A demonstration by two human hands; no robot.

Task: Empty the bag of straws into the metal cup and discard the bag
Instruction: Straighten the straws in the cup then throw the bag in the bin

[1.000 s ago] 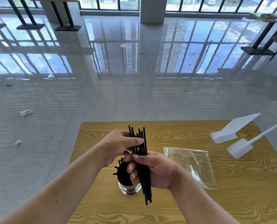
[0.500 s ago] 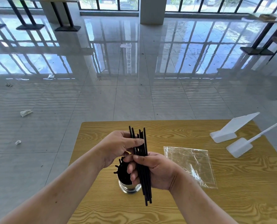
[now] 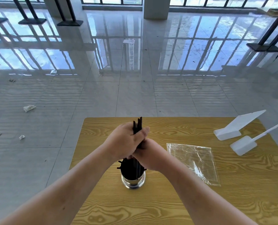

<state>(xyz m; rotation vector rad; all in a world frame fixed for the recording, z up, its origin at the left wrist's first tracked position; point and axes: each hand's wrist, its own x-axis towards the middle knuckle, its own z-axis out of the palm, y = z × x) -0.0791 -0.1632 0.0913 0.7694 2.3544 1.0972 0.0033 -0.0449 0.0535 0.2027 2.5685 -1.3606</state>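
A bundle of black straws (image 3: pixel 138 125) stands upright over the metal cup (image 3: pixel 133 181), its lower ends inside the cup's mouth among other black straws. My left hand (image 3: pixel 123 143) grips the bundle near its top. Just below it, my right hand (image 3: pixel 148 154) wraps the middle of the same bundle. Both hands hide most of the straws' length. The clear plastic bag (image 3: pixel 194 161) lies flat and empty on the wooden table (image 3: pixel 167 202), to the right of the cup.
Two white plastic stands (image 3: pixel 237 125) (image 3: pixel 245 144) sit at the table's far right corner. The table's left edge runs close to the cup. Scraps of litter (image 3: pixel 28 108) lie on the glossy tiled floor to the left.
The bundle has dropped from beside the cup into its mouth. My left hand has closed round the top of the straws, and my right hand has turned over them.
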